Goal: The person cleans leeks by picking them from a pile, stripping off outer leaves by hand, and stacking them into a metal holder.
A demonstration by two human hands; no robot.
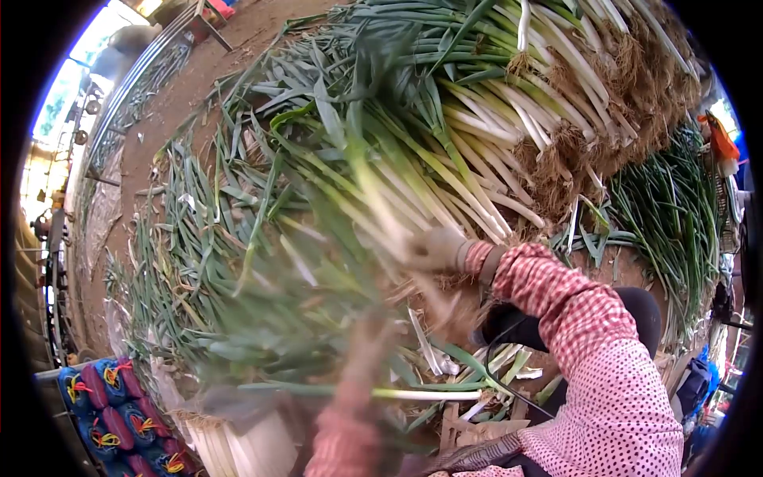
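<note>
My right hand (435,250), in a pale glove, is closed round the white lower stems of some large green onions (373,195). Their green leaves point up and left, and loose roots hang blurred below the hand. My left hand (373,330) is smeared by motion, lower and to the left, over a blur of green leaves; its fingers cannot be made out. Just beyond my right hand lies a big heap of green onions (477,119), their white stems and brown roots towards the right.
Loose leaves (199,262) litter the ground on the left. One green onion (429,394) lies near my lap. A bundle of thin green stalks (664,207) is at the right. Bundled blue and maroon cords (119,413) and a white-stemmed bundle (238,447) sit lower left.
</note>
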